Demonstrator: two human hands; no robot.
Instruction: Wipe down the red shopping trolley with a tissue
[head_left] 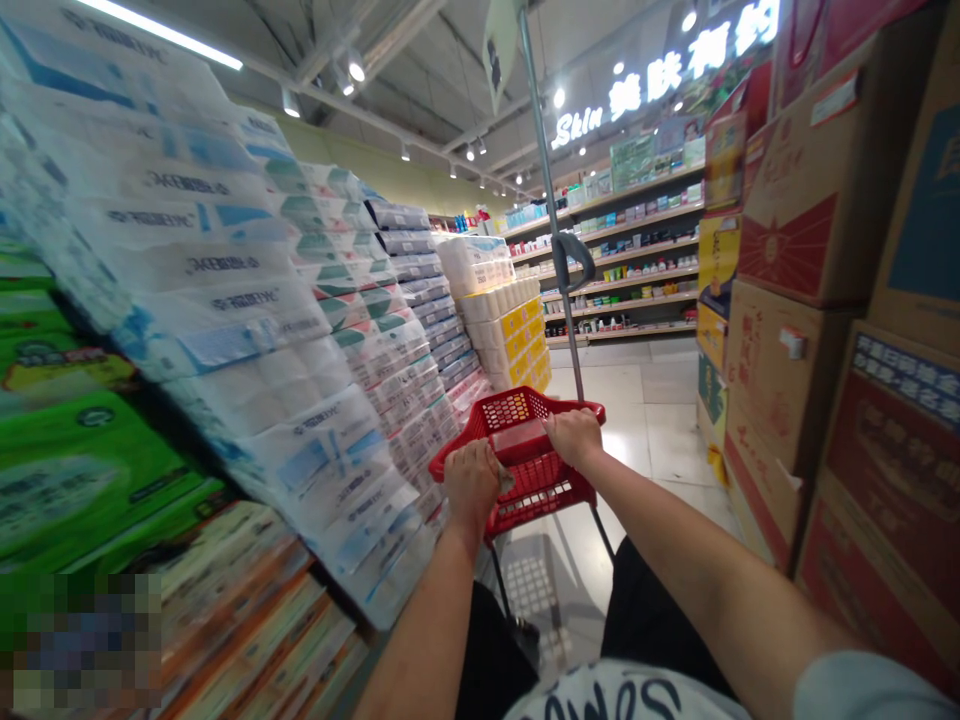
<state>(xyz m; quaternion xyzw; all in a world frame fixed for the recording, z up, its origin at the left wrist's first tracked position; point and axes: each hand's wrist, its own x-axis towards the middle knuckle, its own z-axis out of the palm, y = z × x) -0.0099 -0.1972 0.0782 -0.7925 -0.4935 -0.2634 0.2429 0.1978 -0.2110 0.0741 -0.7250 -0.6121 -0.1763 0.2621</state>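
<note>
A red plastic shopping cart (pixel 525 420) stands in front of me in a store aisle, its basket looking empty. My left hand (pixel 471 482) is closed round the cart's handle on the left side. My right hand (pixel 575 436) is closed round the same handle on the right side. A thin metal pole (pixel 551 200) rises from the cart's far end, with a grey strap looped on it.
Tall stacks of packaged toilet paper (pixel 247 330) line the left side, close to my left arm. Stacked cardboard boxes (pixel 817 330) crowd the right. The white tiled floor (pixel 645 410) runs ahead to shelves of skin-care products (pixel 622 270).
</note>
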